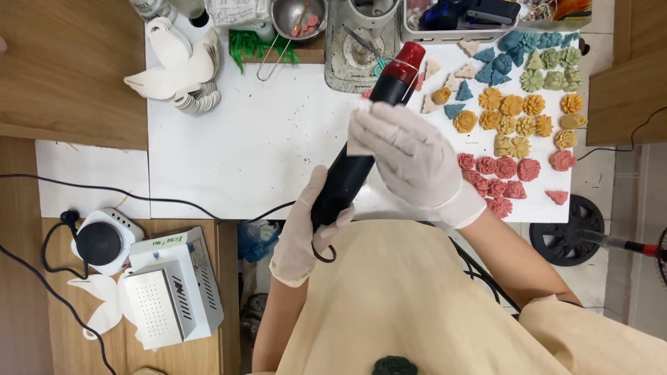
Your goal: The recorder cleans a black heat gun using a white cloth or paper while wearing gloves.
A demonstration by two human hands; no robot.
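Note:
A black heat gun with a red nozzle end points away from me over the white table. My left hand, in a white glove, grips its handle end near my apron. My right hand, also gloved, lies over the middle of the barrel and pinches a small pale piece against it. To the right lie several small moulded flower and leaf shapes, with blue ones at the back, yellow ones in the middle and red ones nearest me.
A stack of white paper cut-outs lies at the table's back left. A metal cup and a tray of tools stand at the back. On the lower left bench sit a small hot plate and a white box machine. Cables trail across.

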